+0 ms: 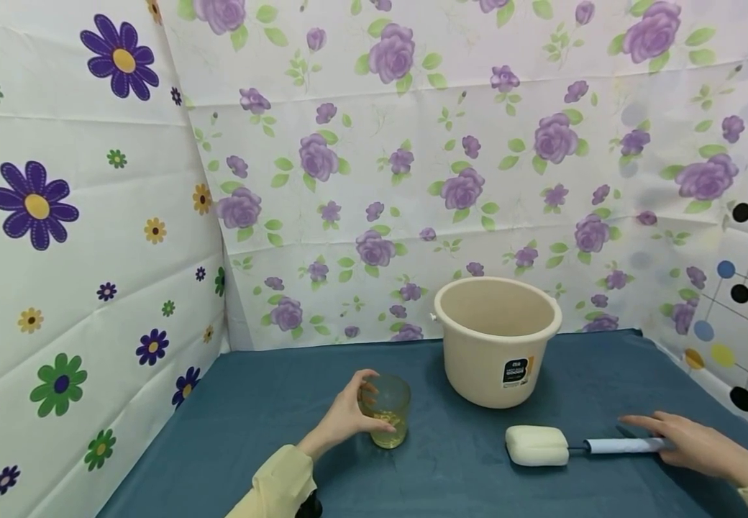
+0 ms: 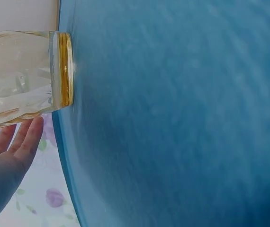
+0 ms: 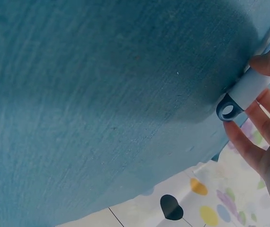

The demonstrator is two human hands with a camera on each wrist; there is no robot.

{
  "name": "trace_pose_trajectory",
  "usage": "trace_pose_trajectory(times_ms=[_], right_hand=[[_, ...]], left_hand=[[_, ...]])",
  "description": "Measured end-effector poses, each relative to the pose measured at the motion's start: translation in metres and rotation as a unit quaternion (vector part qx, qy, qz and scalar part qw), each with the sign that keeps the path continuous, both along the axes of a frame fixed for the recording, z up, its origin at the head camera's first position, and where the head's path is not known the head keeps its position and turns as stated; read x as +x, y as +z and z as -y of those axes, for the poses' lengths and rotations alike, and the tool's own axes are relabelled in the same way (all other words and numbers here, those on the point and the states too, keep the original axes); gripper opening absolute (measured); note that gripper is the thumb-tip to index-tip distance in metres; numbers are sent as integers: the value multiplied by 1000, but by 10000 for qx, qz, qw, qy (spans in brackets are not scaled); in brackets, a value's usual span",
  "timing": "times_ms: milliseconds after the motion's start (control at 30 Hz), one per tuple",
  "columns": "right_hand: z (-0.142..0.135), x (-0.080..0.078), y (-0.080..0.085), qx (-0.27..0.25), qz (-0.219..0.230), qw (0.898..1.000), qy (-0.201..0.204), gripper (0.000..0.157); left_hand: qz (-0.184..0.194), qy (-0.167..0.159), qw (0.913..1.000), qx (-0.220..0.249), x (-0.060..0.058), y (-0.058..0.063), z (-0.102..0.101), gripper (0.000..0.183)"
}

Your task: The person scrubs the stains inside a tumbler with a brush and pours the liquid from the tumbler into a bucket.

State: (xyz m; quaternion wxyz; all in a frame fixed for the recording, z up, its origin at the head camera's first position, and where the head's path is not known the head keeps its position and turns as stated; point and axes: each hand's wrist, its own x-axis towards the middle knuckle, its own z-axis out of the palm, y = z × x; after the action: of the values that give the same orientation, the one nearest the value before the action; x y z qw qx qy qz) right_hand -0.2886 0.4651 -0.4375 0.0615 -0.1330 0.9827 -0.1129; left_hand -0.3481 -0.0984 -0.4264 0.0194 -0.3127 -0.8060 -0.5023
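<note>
A clear yellowish drinking glass [image 1: 390, 414] stands upright on the blue cloth. My left hand [image 1: 347, 411] holds it from the left, thumb across the front and fingers round the back. In the left wrist view, the glass [image 2: 23, 75] shows its amber base on the cloth, with the fingertips [image 2: 36, 125] at its side. To the right lies a sponge brush [image 1: 537, 446] with a cream head and a pale handle. My right hand [image 1: 694, 442] has the handle's end between thumb and fingers. The right wrist view shows the handle's dark hanging loop [image 3: 227, 109] beside the fingertips.
A cream bucket [image 1: 497, 345] with a dark label stands behind the brush, right of the glass. Blue cloth [image 1: 251, 417] covers the table. Flowered sheets [image 1: 348, 180] hang along the back and left, and a dotted sheet [image 1: 736, 324] on the right.
</note>
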Motion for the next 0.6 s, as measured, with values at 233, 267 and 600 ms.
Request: trace_pose_trajectory(times_ms=[233, 267, 600], right_hand=[[0, -1, 6, 362, -160, 9992, -14, 50], [1, 0, 8, 449, -227, 9987, 13, 48], [4, 7, 26, 464, -637, 9966, 244, 34]], left_hand=[[88, -22, 10000, 37, 1, 3, -4, 80], [55, -25, 10000, 28, 1, 3, -3, 81], [-24, -86, 10000, 1, 2, -1, -2, 82]])
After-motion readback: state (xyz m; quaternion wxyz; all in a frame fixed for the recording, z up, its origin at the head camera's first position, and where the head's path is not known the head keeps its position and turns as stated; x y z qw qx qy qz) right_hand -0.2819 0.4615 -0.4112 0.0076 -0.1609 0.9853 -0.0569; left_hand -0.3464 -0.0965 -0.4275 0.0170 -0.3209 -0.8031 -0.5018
